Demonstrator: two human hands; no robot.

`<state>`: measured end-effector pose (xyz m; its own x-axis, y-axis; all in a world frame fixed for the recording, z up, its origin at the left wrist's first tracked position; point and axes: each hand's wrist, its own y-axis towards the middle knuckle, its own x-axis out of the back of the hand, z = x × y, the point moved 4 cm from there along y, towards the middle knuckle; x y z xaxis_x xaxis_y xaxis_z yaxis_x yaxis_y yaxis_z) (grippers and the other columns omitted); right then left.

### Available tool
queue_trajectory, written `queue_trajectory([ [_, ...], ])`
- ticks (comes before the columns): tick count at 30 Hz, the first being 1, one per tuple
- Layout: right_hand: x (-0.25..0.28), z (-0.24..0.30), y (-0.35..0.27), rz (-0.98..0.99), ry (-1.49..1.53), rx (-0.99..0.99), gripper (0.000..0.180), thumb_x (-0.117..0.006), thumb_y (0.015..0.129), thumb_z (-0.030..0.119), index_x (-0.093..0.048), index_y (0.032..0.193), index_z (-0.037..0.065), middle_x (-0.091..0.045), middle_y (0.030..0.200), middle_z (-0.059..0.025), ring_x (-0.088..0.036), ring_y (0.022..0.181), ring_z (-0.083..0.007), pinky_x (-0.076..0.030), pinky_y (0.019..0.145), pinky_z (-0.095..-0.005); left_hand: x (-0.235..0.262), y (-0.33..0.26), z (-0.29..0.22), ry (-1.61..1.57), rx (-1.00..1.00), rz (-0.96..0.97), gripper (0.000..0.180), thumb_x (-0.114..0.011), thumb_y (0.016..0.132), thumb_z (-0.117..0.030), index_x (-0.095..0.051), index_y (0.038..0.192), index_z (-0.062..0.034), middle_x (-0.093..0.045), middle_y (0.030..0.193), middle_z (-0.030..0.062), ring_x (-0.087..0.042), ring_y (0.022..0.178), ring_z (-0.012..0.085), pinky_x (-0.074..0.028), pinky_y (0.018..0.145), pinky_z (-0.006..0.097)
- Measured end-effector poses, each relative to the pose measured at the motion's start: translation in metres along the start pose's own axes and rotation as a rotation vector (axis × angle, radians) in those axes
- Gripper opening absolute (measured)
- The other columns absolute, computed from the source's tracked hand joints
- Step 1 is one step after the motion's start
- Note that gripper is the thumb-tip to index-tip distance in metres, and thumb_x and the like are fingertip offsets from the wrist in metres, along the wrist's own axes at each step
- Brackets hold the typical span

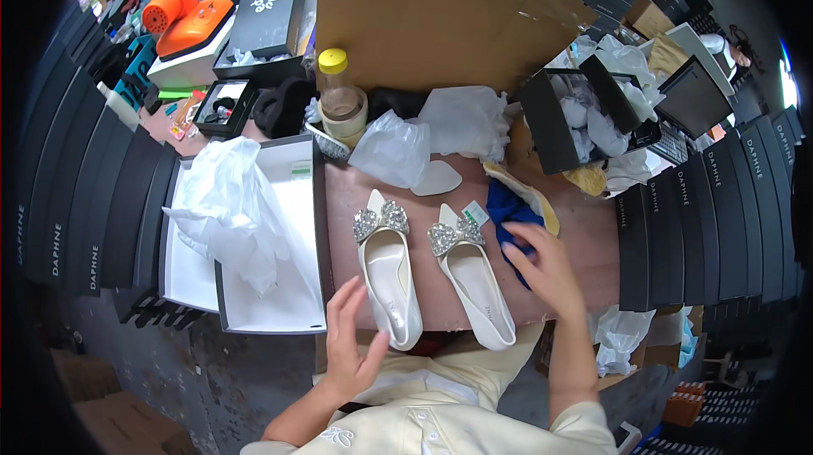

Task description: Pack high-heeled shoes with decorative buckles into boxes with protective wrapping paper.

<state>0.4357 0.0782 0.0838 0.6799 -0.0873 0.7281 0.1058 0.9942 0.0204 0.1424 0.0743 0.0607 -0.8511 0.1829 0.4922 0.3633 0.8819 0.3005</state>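
White pointed shoes with glittering bows — a pair — are laid side by side on the brown tabletop (593,235) at the centre of the frame, toes toward the upper edge, heels toward the lower edge. The left shoe (388,273) is set just right of and above the left hand (351,345), its long axis running almost straight up the frame; the hand is spread wide, fingers apart, nothing gripped, its fingertips just beside the heel end. The right shoe (470,277) is angled slightly, with its heel swung toward lower right. The right hand (546,269) is held just right of it, loosely open, resting over a blue cloth (508,209); whether the cloth is pinched cannot be told. Each shoe is thus nearest to the hand on its own side. An open shoebox (284,311) lined with white tissue paper (229,209) is seen at centre left. The shoes' soles are hidden — and a small tag (476,213) by the right bow is too small to be read.
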Motion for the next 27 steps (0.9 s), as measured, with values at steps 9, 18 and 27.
queue_trajectory([
  [9, -0.107, -0.049, 0.152, 0.190, -0.927, 0.502, 0.041, -0.062, 0.070, 0.013, -0.055, 0.109, 0.004, -0.053, 0.117, -0.0160, -0.056, 0.098, -0.0248, -0.050, 0.075, -0.0365, 0.032, 0.131, -0.004, 0.203, -0.151, 0.110, 0.055, -0.066, 0.073, -0.007, -0.044, 0.124, 0.0020, -0.044, 0.123, 0.0236, -0.045, 0.115, 0.0384, -0.037, 0.097, 0.041],
  [18, -0.095, -0.047, 0.144, 0.164, -0.753, 0.450, 0.055, -0.065, 0.070, 0.018, -0.049, 0.122, 0.007, -0.054, 0.115, -0.0117, -0.053, 0.102, -0.0286, -0.049, 0.080, -0.0395, -0.034, 0.229, 0.054, 0.401, -0.067, 0.149, 0.071, -0.069, 0.070, -0.021, -0.039, 0.127, 0.0075, -0.041, 0.127, 0.0257, -0.041, 0.118, 0.0403, -0.037, 0.098, 0.041],
  [27, -0.071, -0.021, 0.143, 0.052, -0.566, 0.245, 0.015, -0.066, 0.072, 0.014, -0.060, 0.080, 0.002, -0.060, 0.084, -0.0167, -0.058, 0.085, -0.0350, -0.046, 0.076, -0.0437, 0.002, 0.251, 0.072, -0.235, 0.029, 0.016, 0.013, -0.062, 0.081, -0.008, -0.062, 0.087, 0.0035, -0.060, 0.070, 0.0045, -0.054, 0.064, 0.0077, -0.044, 0.058, 0.024],
])
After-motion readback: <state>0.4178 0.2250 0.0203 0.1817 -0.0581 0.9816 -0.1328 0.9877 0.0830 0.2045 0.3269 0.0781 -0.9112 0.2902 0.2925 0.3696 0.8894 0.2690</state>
